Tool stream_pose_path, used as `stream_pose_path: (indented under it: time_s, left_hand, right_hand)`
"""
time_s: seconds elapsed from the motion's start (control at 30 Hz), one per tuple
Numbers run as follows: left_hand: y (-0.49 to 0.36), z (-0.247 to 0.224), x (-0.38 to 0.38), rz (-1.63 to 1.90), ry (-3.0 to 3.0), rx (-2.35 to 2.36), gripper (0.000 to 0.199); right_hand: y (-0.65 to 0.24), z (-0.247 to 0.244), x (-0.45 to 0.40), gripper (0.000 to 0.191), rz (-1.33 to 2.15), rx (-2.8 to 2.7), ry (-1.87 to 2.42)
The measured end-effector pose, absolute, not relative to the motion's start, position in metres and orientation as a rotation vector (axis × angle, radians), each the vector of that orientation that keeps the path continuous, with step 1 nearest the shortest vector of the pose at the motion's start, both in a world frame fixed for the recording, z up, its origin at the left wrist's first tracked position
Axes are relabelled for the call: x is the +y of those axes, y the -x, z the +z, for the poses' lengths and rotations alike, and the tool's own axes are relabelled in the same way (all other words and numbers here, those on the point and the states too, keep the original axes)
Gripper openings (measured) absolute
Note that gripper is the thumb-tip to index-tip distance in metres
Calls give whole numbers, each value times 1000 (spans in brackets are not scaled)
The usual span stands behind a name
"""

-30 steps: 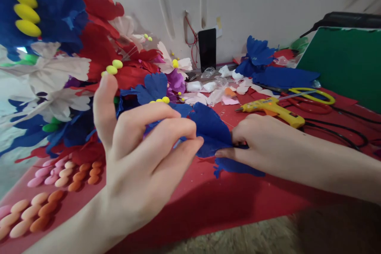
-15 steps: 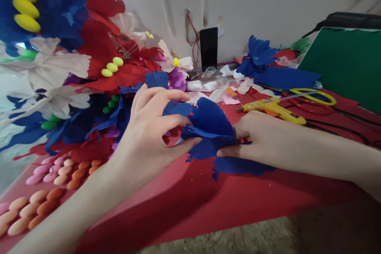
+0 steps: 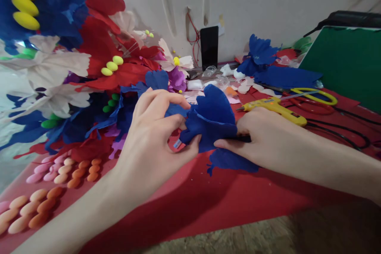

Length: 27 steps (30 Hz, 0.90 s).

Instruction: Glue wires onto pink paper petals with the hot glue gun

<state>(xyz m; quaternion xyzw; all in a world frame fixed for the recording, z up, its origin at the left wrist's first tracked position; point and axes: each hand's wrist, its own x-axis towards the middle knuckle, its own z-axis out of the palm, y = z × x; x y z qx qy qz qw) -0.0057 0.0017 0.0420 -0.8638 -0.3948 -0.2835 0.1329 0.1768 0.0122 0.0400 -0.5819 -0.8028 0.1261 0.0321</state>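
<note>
Between my hands, above the red tabletop, is a blue butterfly-like cutout [image 3: 212, 113] with scalloped edges, folded along its middle. My left hand [image 3: 157, 131] pinches its left edge between thumb and curled fingers. At its right end, my right hand [image 3: 256, 133] grips the gathered material between thumb and bent forefinger; the fingertips there are partly hidden. Another blue cutout [image 3: 235, 160] lies or hangs just below my right thumb; I cannot tell whether it is joined to the first. Right behind my right hand lies a yellow glue gun [image 3: 274, 109].
Red-handled and yellow-handled scissors [image 3: 323, 95] lie behind the glue gun with black cords. A dark phone [image 3: 209, 47] leans on the wall. Large paper flowers [image 3: 110, 67] crowd the left side. Orange and pink egg-shaped pieces [image 3: 38, 208] sit front left. A green board [image 3: 345, 65] stands right.
The blue cutout's upper flap now stands higher and its lower flap is folded more closely. The lower blue cutout has shifted slightly left and up. Both hands keep their grip.
</note>
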Motion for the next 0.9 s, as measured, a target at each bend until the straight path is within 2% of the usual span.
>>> stream_pose_path:
  time_s: [0.27,0.57,0.7,0.9]
  left_hand:
    - [8,42,6,-929,2585,-1140,13]
    - [3,27,4,-1071,2634,-1157,12]
    - [0,23,3,-1127,2601,-1111,12]
    - [2,30,6,-1025,2596,-1191,6]
  right_hand:
    - [-175,43,10,25,539,-2520,1668]
    - [-168,37,4,15,456,-2535,1608]
    - [-164,39,3,20,455,-2568,1738]
    - [-170,42,6,23,373,-2537,1691]
